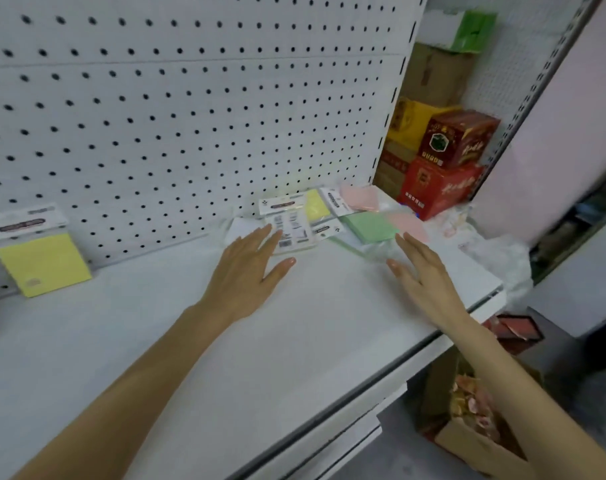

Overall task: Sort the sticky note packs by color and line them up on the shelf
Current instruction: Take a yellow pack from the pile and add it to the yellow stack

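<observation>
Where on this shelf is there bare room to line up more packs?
Bare shelf runs along the pegboard between the leaning yellow pack and the left hand, and across the front between the forearms. Crowded: the back right corner, where the mixed pile of packs lies.

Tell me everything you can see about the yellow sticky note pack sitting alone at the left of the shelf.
The yellow sticky note pack is a square pale yellow pad under a white header card bearing a dark oval label. It stands tilted back against the pegboard, bottom edge on the white shelf, apart from the mixed pile. Nothing else touches it.
</observation>
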